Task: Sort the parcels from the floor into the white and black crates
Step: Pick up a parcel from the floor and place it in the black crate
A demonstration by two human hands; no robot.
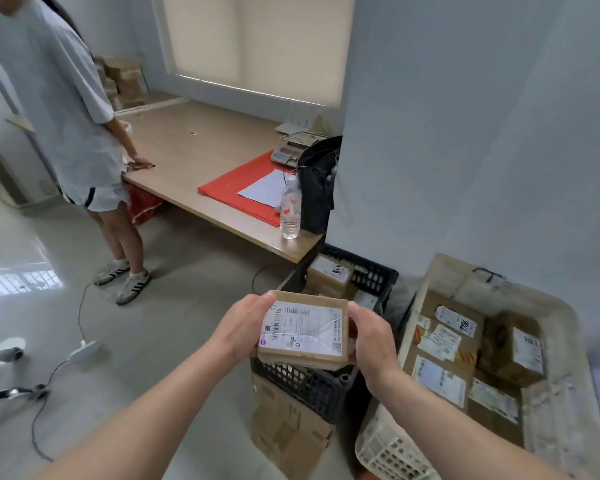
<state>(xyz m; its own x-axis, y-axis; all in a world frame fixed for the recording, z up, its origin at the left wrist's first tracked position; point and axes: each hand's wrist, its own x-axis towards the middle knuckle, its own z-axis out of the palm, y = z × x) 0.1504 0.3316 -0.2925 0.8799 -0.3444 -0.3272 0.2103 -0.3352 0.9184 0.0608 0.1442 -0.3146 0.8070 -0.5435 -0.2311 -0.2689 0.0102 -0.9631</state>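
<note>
A small brown cardboard parcel (303,329) with a white shipping label facing up is held between both my hands, above the black crate (309,384). My left hand (241,329) grips its left edge and my right hand (369,337) grips its right edge. The black crate holds a few labelled parcels (329,273) at its far end. To the right stands the white crate (555,393), filled with several brown parcels bearing labels. A flattened cardboard box (288,431) lies on the floor in front of the black crate.
A wooden table (191,161) carries a red mat (236,188), a water bottle (290,213), a black bag (317,188) and a scale (286,154). Another person (66,133) stands at its left end. A power strip (84,348) with cable and a chair base (7,375) lie on the floor at left.
</note>
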